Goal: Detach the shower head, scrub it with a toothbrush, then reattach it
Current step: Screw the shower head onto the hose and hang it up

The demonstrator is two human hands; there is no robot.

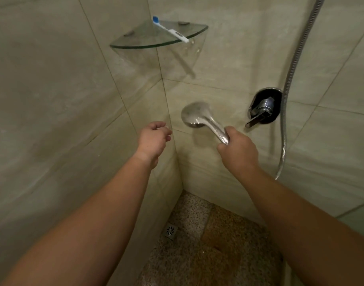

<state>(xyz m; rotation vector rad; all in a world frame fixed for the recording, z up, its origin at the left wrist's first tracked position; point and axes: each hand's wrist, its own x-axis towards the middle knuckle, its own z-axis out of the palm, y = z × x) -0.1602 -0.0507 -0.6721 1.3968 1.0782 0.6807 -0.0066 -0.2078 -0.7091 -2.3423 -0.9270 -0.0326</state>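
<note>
My right hand (238, 150) grips the handle of a chrome shower head (195, 116), whose round head points up and left towards the tiled corner. Its spray face is turned away from me. My left hand (154, 139) hangs in the air to the left of the shower head with loosely curled fingers and holds nothing. A white toothbrush (169, 30) with a blue head lies on the glass corner shelf (135, 43), above both hands. The metal hose (290, 79) runs down the right wall.
A chrome mixer lever on a dark round plate (263, 108) sits on the wall just right of the shower head. Beige tiled walls meet in a corner ahead. A speckled floor with a small square drain (170, 231) lies below.
</note>
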